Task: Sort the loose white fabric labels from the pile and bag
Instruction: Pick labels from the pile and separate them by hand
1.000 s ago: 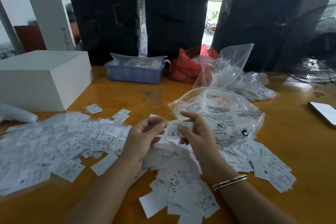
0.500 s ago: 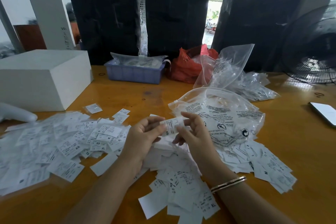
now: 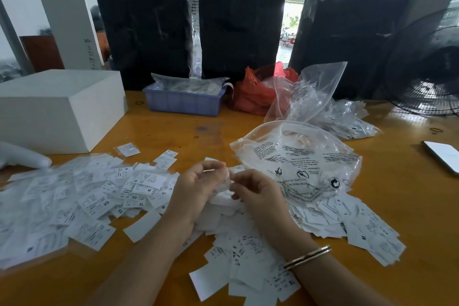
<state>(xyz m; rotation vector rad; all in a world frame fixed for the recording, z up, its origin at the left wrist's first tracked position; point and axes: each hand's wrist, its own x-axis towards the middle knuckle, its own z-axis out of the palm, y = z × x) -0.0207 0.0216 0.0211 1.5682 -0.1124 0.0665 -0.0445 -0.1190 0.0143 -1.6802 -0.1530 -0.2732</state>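
1. The left hand [image 3: 196, 189] and right hand [image 3: 258, 194] meet just in front of the clear plastic zip bag printed with black warning text [image 3: 298, 164], on the orange wooden tabletop [image 3: 409, 206].
2. The fingers of both hands curl and pinch one small white fabric label [image 3: 229, 179], blurred, between them.
3. The loose pile of white fabric labels [image 3: 82, 201] spreads left of, in front of and right of that bag.
4. A gold bangle [image 3: 308, 256] circles the right wrist.

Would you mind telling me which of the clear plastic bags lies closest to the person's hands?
The printed clear bag just beyond the right hand, lying on the labels. The upright clear bag and the bundle of small bags sit farther back.
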